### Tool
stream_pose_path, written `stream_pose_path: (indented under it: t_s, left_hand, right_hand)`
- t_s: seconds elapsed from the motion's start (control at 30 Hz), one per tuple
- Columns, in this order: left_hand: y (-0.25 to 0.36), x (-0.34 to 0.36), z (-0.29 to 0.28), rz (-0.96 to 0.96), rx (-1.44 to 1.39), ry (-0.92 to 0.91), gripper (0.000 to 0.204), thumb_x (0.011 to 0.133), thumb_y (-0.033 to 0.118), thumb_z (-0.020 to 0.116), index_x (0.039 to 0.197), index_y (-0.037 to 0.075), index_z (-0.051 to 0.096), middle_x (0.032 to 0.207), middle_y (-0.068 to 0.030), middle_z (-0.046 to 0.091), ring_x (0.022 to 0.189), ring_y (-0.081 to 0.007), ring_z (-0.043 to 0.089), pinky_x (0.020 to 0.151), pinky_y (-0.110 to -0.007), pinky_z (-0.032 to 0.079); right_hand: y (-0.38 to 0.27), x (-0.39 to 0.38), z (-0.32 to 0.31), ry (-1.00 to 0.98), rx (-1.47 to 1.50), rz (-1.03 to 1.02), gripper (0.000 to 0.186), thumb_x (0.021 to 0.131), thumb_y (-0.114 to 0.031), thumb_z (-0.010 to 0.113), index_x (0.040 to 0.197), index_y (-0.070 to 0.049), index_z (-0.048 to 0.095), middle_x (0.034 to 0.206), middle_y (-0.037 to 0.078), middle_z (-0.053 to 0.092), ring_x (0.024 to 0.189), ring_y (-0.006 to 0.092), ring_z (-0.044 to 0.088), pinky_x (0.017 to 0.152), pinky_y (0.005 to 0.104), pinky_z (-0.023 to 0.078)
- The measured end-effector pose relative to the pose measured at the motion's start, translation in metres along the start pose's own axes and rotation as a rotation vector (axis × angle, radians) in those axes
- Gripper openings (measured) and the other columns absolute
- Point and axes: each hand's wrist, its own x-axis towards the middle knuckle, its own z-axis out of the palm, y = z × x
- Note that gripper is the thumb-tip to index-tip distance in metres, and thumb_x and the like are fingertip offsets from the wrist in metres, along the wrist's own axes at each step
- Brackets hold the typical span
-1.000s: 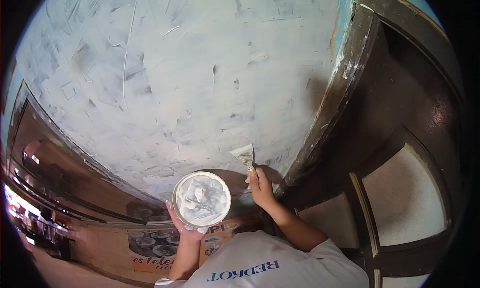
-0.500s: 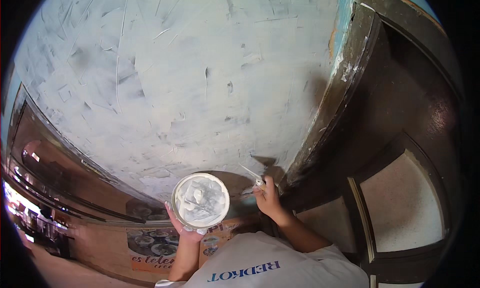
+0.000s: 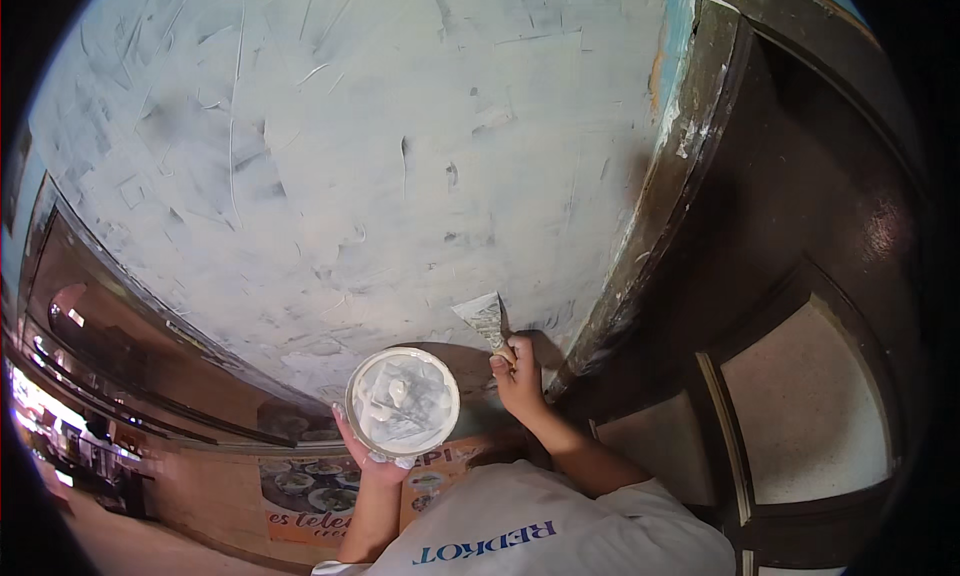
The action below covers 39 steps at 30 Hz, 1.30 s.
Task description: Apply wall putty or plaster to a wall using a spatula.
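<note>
My left hand (image 3: 365, 446) cradles a round white tub (image 3: 353, 389) from its left and underside, with white smears on the fingers. Inside the tub is thick white paste (image 3: 402, 406). My right hand (image 3: 517, 381) grips the handle of a putty knife (image 3: 483, 314), whose broad metal blade points up and left, coated with white, just right of and above the tub. Behind both stretches a wall (image 3: 330, 146) covered in patchy pale coating, with grey marks and raised ridges.
A dark wooden door (image 3: 820, 176) with lighter panels (image 3: 800, 406) and a worn frame (image 3: 680, 156) stands on the right. At left are a dark framed panel (image 3: 100, 296) and a bright opening (image 3: 45, 411). An orange printed banner (image 3: 300, 511) hangs low behind my body.
The putty knife blade dipped and turned edge-on half a second ago, and now faces up flat again, slightly left of where it started. The tub has barely moved.
</note>
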Motion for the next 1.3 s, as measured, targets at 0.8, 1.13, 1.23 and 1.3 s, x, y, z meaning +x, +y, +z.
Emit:
stream_pose_path:
  t_s: [0.8, 1.13, 1.23, 1.3]
  left_hand:
    - [0.018, -0.003, 0.002, -0.05, -0.015, -0.003, 0.078, 0.092, 0.061, 0.042, 0.149, 0.011, 0.026, 0.151, -0.0121, 0.033, 0.135, -0.031, 0.037, 0.111, -0.049, 0.032]
    - [0.014, -0.006, 0.008, 0.012, -0.003, -0.321, 0.058, 0.103, 0.043, 0.024, 0.148, 0.007, 0.021, 0.149, -0.0155, 0.033, 0.133, -0.0284, 0.039, 0.111, -0.047, 0.032]
    - [0.018, -0.011, 0.002, -0.129, -0.126, 0.073, 0.072, 0.093, 0.064, 0.029, 0.145, 0.014, 0.035, 0.15, -0.0101, 0.035, 0.133, -0.0321, 0.04, 0.11, -0.051, 0.033]
    - [0.018, -0.01, 0.003, -0.078, -0.111, 0.032, 0.069, 0.096, 0.06, 0.028, 0.145, 0.011, 0.035, 0.149, -0.0116, 0.036, 0.132, -0.0314, 0.041, 0.11, -0.05, 0.033]
  right_hand:
    - [0.027, -0.029, 0.01, 0.038, 0.056, 0.187, 0.029, 0.096, -0.031, 0.056, 0.092, -0.002, 0.053, 0.074, 0.008, 0.06, 0.067, 0.0168, 0.059, 0.061, 0.0317, 0.045]
    - [0.034, -0.022, 0.004, 0.108, -0.034, 0.181, 0.03, 0.097, -0.031, 0.053, 0.1, -0.001, 0.051, 0.067, 0.011, 0.057, 0.06, 0.0297, 0.056, 0.06, 0.0357, 0.046]
    - [0.052, -0.057, -0.008, 0.065, -0.116, 0.179, 0.027, 0.098, -0.028, 0.051, 0.102, -0.001, 0.051, 0.075, 0.014, 0.061, 0.067, 0.0325, 0.06, 0.062, 0.0374, 0.047]
    - [0.057, -0.064, -0.014, 0.009, -0.078, 0.149, 0.023, 0.098, -0.024, 0.05, 0.103, -0.002, 0.05, 0.078, 0.014, 0.061, 0.068, 0.0293, 0.062, 0.062, 0.0379, 0.048]
